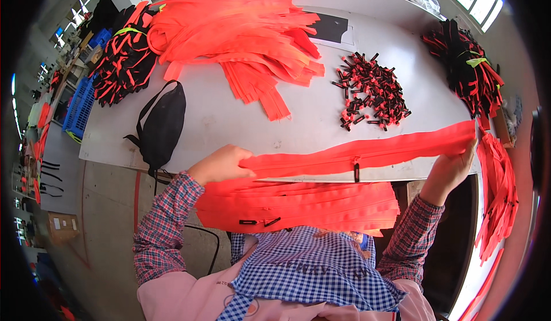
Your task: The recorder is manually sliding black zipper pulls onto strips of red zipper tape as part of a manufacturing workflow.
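Red plaid sleeves (166,223), pink oversleeves, blue-white checked apron (310,263).

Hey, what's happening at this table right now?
A person in plaid sleeves holds one long orange zipper stretched between both hands, the left hand at one end and the right hand at the other, with a black slider near its middle. More orange zippers lie stacked on the lap. On the grey table sit a heap of orange zippers, a pile of small black-and-red sliders and a black pouch.
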Demonstrator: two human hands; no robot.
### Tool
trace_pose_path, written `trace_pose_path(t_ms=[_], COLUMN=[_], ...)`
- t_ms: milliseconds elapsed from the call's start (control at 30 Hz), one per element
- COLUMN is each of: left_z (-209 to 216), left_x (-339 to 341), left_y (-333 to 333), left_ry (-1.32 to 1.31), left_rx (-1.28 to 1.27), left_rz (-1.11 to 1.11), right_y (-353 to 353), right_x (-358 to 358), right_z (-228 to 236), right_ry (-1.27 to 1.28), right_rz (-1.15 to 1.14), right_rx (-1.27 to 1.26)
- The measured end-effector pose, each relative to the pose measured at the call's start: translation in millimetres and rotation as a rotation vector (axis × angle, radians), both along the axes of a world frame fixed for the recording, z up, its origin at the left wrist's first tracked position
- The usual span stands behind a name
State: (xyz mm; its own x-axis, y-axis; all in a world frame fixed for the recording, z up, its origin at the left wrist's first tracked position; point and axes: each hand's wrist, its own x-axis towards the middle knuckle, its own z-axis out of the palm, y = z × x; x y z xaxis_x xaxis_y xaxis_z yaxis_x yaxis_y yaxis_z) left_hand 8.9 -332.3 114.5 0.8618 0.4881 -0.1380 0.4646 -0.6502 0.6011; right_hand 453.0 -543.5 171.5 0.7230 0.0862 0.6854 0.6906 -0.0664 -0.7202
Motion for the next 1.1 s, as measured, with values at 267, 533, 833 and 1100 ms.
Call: trace_pose_path(t_ms=[267, 533, 833, 1100], left_z=[32.6, 72.9, 76.8, 63.7], left_x=[-124.8, -81.7, 57.0, 64.1], left_y=[55.9, 19.5, -70.9, -86.3], left_ry=[-0.222, -1.095, -0.624, -0.617], left_rx=[-0.467, -0.398, -0.212, -0.173], left_rz=[0.528, 0.686, 0.156, 0.266], right_y=[-14.8, 6.7, 49.8, 49.0], right_x=[-2.2, -134.0, -189.2, -190.3], right_z=[-33.0, -73.8, -17.6, -32.0], right_ry=[0.503, 0.044, 0.206, 0.300], right_rz=[0.304, 1.090, 1.339, 1.388], right_rx=[0.387, -0.947, -0.390, -0.361])
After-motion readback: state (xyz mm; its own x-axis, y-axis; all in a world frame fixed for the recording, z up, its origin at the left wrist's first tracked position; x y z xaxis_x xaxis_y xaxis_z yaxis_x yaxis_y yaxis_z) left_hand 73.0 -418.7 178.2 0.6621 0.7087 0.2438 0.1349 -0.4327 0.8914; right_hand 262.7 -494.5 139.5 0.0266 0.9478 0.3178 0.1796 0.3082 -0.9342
